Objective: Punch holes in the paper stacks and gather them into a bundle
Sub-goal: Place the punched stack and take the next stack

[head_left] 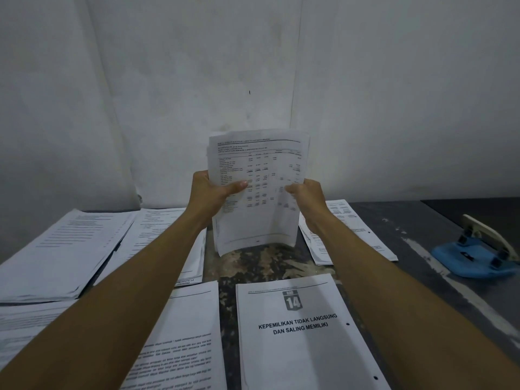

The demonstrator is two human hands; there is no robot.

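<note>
Both hands, left hand (209, 190) and right hand (305, 192), are pinching a paper stack (257, 190) upright by its side edges; below the grip, loose sheets risk sliding crooked, misaligning holes.

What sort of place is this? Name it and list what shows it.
Probably a plain office or copy-shop work desk: printed paper stacks spread over a worn dark tabletop, a blue hole punch at the right, and both hands holding a stack upright.
</note>
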